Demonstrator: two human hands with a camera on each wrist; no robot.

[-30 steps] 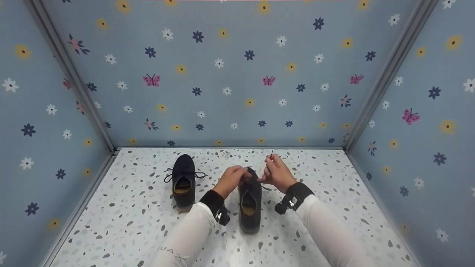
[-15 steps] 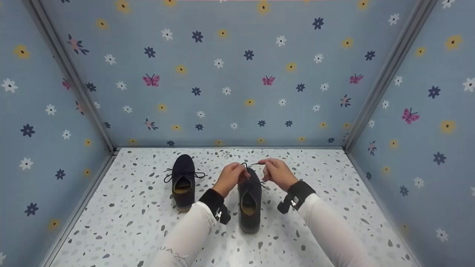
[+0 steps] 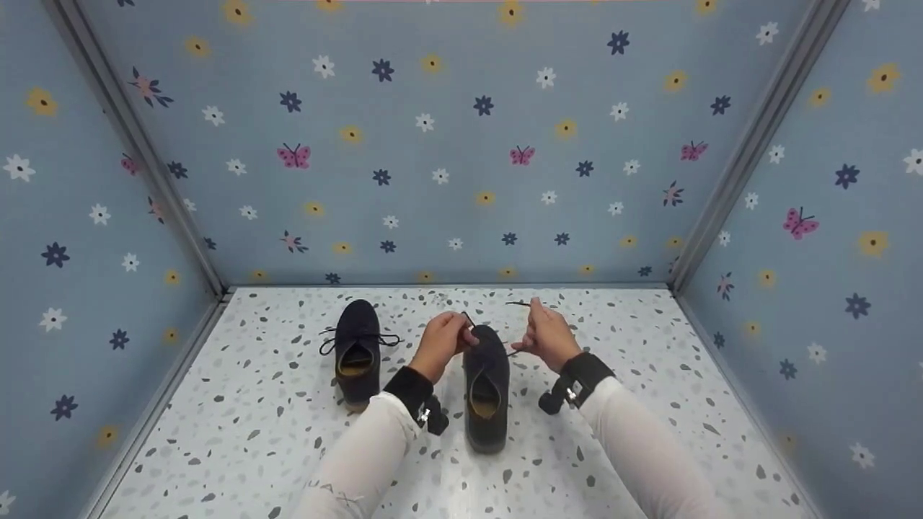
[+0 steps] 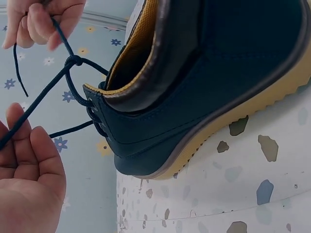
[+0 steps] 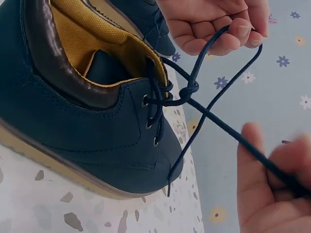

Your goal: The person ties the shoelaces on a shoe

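In the head view, a dark shoe (image 3: 487, 360) stands upright just right of the middle of the counter (image 3: 238, 432), its toe toward the back edge. The left hand (image 3: 440, 346) is at the toe's left side, the right hand (image 3: 551, 339) just off its right; a free end of the shoelace (image 3: 518, 303) juts from the right fingers. A second shoe (image 3: 358, 324), tied in a bow, stands nearer the left edge.

In the left wrist view, a knot (image 4: 74, 60) sits off the eyelets, one strand running to each hand. The right grip curls round its strand, with a loose end trailing. The tan sole (image 4: 214, 128) rests on the counter.

In the right wrist view, the left grip pinches the shoelace between thumb and finger, its tail crossing toward the toe. The right fingers are blurred, so their exact hold is hard to judge, but the strand runs straight into them.
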